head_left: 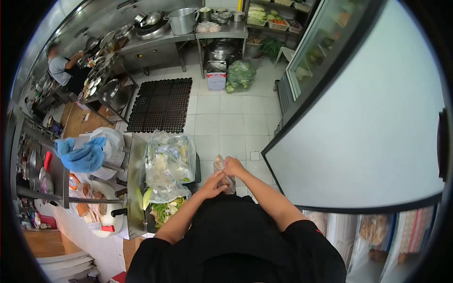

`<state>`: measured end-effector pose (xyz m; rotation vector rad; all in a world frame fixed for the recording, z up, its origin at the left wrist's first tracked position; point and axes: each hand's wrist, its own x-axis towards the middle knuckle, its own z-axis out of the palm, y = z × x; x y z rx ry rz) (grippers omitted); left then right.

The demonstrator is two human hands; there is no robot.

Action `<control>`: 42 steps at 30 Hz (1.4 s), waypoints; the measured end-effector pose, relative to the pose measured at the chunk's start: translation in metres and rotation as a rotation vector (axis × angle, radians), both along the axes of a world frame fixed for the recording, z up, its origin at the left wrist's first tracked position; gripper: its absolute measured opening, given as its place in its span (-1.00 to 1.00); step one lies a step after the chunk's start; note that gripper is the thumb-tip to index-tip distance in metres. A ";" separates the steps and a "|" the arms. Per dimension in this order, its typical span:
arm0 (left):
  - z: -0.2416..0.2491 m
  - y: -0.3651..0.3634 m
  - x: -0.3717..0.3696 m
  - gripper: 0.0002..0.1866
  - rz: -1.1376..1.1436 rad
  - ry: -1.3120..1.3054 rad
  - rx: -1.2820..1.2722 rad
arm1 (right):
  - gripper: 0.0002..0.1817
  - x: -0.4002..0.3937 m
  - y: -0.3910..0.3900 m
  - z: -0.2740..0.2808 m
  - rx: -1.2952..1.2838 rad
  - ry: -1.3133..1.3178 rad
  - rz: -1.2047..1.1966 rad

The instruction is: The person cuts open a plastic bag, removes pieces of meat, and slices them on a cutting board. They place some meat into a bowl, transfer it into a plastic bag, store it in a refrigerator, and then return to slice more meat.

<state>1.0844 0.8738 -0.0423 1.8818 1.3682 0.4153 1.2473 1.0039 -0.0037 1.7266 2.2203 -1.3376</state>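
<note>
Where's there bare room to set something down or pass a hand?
Tiled floor ahead of the right hand, between black mat and big white door. Crowded: left side, with bagged greens, loose greens, knives.

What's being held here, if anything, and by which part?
A clear plastic bag with brownish contents, held near its middle between left hand and right hand; finger placement is unclear.

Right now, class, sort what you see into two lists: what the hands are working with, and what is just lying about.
In use:
- clear bag
- left hand, touching it
- right hand, gripping it

Lying about:
- blue cloth
- black mat
- bag of greens
- big pot
</note>
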 end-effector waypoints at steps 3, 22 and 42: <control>0.008 0.040 0.001 -0.46 0.460 -0.980 -0.384 | -0.67 0.006 0.052 -0.009 -0.154 0.303 -0.009; 0.196 0.432 0.088 -0.68 -0.315 -0.671 0.285 | -0.80 0.070 0.294 0.080 0.984 0.170 -0.673; 0.240 0.590 0.288 -0.38 -1.180 -0.468 -0.226 | -0.26 0.133 0.273 0.156 1.497 1.245 -2.280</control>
